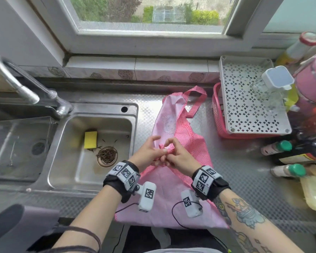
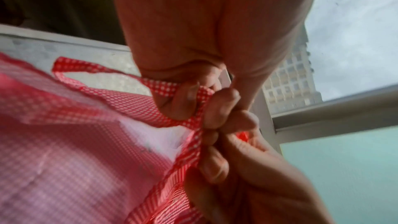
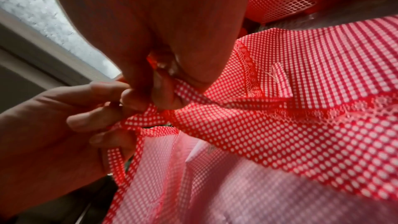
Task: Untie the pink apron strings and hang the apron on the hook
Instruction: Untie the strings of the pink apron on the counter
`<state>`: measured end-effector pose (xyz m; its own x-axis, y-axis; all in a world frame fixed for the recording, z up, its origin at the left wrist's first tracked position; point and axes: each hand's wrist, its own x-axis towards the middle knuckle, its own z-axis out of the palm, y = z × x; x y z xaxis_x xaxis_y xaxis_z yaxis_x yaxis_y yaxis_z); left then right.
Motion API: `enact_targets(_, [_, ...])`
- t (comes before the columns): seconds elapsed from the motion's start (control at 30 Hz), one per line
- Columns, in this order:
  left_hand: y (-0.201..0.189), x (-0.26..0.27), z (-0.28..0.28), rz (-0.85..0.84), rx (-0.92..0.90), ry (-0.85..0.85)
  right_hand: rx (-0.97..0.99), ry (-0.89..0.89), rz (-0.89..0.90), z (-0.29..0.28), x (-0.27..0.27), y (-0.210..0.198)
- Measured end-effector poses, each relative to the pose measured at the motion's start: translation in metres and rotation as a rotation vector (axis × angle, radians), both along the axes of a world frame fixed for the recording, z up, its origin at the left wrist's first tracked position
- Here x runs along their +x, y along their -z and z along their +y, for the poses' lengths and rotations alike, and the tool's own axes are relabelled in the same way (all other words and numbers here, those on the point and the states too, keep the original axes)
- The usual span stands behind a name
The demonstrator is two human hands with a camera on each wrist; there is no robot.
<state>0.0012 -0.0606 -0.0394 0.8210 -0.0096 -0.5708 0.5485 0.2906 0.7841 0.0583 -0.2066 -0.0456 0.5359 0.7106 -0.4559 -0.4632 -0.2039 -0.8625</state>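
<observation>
Two forearms with marker-covered wrist units reach in from the bottom of the head view, meeting over a pink apron spread on the steel table just right of the sink. The left hand and right hand work at the middle of the cloth, where the checked apron strings are bunched into a knot. The left hand's fingers pinch the string just where it enters the knot; the right hand's fingers are curled tight on the knot from the other side, the two hands touching.

The apron lies lengthwise away from the person, its long axis running from the near table edge toward the window, tilted slightly right. Its neck loop points to the far side, near a pink basket; the wide hem hangs just over the near edge.

The knot itself is mostly covered by fingers in all three views, so how the strings cross cannot be made out. The left wrist view is blurred. The wrist units hide part of the lower cloth. No hook shows. A yellow sponge sits in the sink; bottles crowd the right edge, cut off by the frame.
</observation>
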Motion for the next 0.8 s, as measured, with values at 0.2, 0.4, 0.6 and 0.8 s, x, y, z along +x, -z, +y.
enact_targets(0.2, [0.006,0.001,0.003,0.076,0.044,-0.039,-0.041,0.123,-0.055,-0.005,-0.001,0.006])
enact_targets(0.4, [-0.004,-0.006,-0.015,-0.34,1.04,0.161,-0.221,0.258,-0.066,-0.001,-0.002,0.012])
enact_targets(0.6, [-0.008,-0.013,-0.02,-0.3,1.15,0.254,-0.188,0.281,-0.057,-0.003,0.004,0.009])
enact_targets(0.8, [0.002,-0.001,-0.01,0.203,0.143,-0.228,-0.27,0.051,-0.356,-0.013,0.002,0.013])
